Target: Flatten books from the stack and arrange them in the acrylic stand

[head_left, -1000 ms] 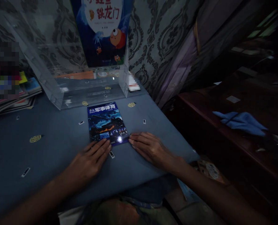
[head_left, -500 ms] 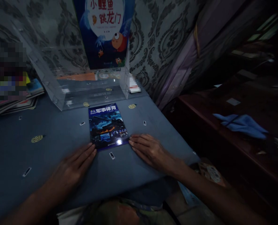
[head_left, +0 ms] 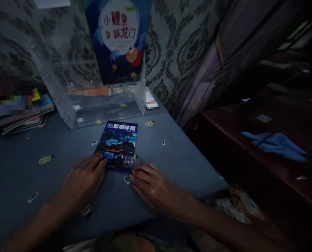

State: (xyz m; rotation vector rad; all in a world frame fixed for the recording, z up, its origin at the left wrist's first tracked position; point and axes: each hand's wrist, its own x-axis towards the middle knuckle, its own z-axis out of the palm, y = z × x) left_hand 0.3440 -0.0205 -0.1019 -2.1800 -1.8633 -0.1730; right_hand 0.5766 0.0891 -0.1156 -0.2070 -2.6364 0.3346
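A thin paperback book [head_left: 119, 143] with a dark blue cover, a tank picture and white Chinese title lies face up on the blue patterned tablecloth [head_left: 69, 147]. Its top leans toward the right. Over its lower left corner, the fingers of my left hand [head_left: 86, 175] close on the edge. My right hand [head_left: 150, 187] grips the lower right corner, fingers together and curled. Both thumbs are hidden. Behind the book stands a clear acrylic rack [head_left: 66, 120], in which a blue picture book [head_left: 121, 63] with orange fish is propped upright.
At the left, a pile of books [head_left: 27, 122] lies beside the rack, partly pixelated. A dark red wooden surface [head_left: 224, 129] holding a blue cloth [head_left: 277, 145] is on the right. A purple curtain [head_left: 198, 84] hangs by the patterned wall [head_left: 169, 52]. Printed items [head_left: 242, 201] lie below the table edge.
The book has turned clockwise, its top swinging right and its lower edge left. My right hand has moved left and nearer with its corner; my left fingers now cover more of the cover.
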